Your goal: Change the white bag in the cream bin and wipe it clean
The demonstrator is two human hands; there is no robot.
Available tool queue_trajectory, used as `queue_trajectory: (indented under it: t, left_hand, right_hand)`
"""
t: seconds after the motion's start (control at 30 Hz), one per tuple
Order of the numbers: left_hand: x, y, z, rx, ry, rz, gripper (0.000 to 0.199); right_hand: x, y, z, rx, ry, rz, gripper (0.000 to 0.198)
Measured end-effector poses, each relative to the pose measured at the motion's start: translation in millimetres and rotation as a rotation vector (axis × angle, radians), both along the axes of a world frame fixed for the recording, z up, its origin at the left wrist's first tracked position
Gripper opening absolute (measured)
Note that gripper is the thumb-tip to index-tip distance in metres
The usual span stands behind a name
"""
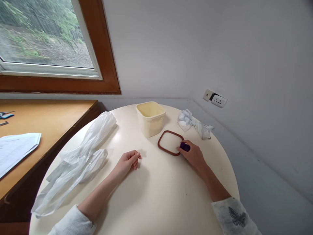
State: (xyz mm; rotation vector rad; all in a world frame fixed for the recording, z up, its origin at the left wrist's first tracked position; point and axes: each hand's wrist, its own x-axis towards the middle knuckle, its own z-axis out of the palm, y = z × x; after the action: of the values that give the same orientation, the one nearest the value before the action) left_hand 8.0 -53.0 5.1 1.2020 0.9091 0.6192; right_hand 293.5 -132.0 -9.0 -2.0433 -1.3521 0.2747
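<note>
So your right hand (pixel 193 153) has its fingers gripping that dark purple thing (pixel 185 147), over by the right side of the brown ring (pixel 167 150). Visible bit looks slightly longer sideways, but your fingers cover some, so can't tell where it points. Your left hand (pixel 127 160)? Fingers curled closed.

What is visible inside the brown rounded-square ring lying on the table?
Inside the brown ring, the pale tabletop shows. The right hand and the dark purple object it holds cover part of the ring's right side; what lies beneath them cannot be seen.
</note>
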Motion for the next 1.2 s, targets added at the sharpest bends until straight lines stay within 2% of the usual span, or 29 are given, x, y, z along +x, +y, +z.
queue_trajectory:
  t: [0.13, 0.27, 0.43, 0.5, 0.6, 0.77, 0.9, 1.07, 1.2]
  left_hand:
    - [0, 0, 0.2, 0.01, 0.003, -0.01, 0.032]
    - [0, 1, -1.3, 0.013, 0.002, -0.013, 0.032]
    - [-1, 1, -4.1, 0.008, -0.001, -0.016, 0.032]
    - [-2, 1, -4.7, 0.017, 0.008, -0.021, 0.032]
    - [-2, 0, -4.1, 0.033, 0.027, -0.024, 0.032]
    - [3, -6, -3.0, 0.087, 0.038, -0.052, 0.03]
    - [11, -13, -6.0, 0.134, 0.044, -0.145, 0.029]
    - [16, -17, -8.7, 0.195, -0.024, -0.192, 0.029]
    - [16, -18, -6.6, 0.206, -0.054, -0.187, 0.03]
  right_hand:
    - [-10, 0, -1, -0.061, -0.007, 0.118, 0.046]
    - [-8, -2, -1, -0.09, 0.016, 0.15, 0.039]
    - [-4, -2, 4, 0.018, 0.169, 0.148, 0.034]
    - [-8, -2, 7, 0.082, 0.295, 0.117, 0.034]
    - [-23, -1, 12, 0.121, 0.594, 0.114, 0.037]
    - [-62, -2, 10, 0.06, 1.156, 0.333, 0.035]
    - [-90, 2, 5, -0.015, 1.402, 0.443, 0.031]
    - [-109, 12, 0, -0.083, 1.434, 0.555, 0.033]
    - [-116, 11, -5, -0.056, 1.211, 0.581, 0.034]
